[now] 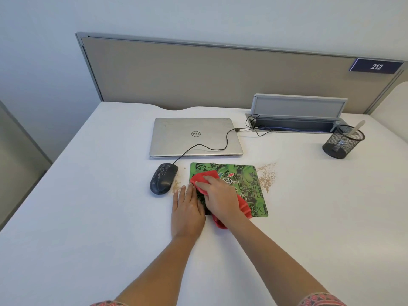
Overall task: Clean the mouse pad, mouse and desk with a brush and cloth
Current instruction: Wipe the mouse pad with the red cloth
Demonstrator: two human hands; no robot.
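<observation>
A green patterned mouse pad lies on the white desk in front of a shut laptop. My right hand presses a red cloth flat onto the pad's left half. My left hand lies flat with fingers together on the pad's left edge and the desk, holding nothing. A dirty black wired mouse sits left of the pad. A pale handle, possibly the brush, stands in a mesh cup at the far right.
A silver laptop lies behind the pad, with the mouse cable across it to an open cable tray. A black mesh cup stands far right. Sandy crumbs lie right of the pad, with a few beside the mouse.
</observation>
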